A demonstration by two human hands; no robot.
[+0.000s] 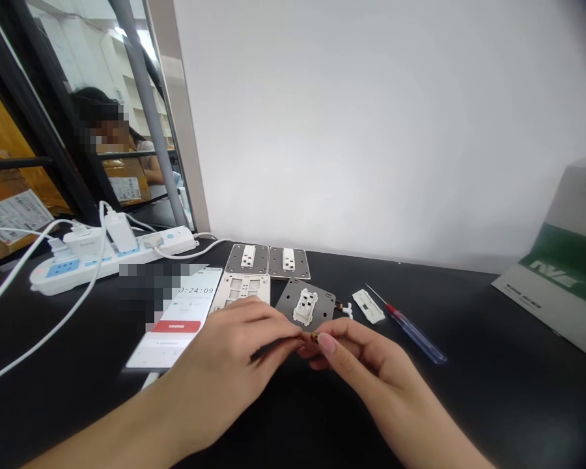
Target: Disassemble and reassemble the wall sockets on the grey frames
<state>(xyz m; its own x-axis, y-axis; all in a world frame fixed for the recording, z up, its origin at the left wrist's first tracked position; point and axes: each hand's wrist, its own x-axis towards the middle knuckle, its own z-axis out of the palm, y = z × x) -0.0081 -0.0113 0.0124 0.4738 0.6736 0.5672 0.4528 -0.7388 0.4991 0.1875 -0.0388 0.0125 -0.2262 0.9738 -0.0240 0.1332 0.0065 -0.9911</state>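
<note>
My left hand and my right hand meet above the black table, fingertips pinched together. Between them is a tiny brass-coloured part, too small to name. Just beyond the fingertips lies a grey socket plate with a white insert. A beige plate lies partly under my left hand. Two more grey plates lie side by side behind it.
A phone showing a timer lies left of my hands. A white power strip with chargers and cables sits at the far left. A small white part and a red-tipped screwdriver lie to the right. A green-and-white box stands at the right edge. Another person sits behind the glass at left.
</note>
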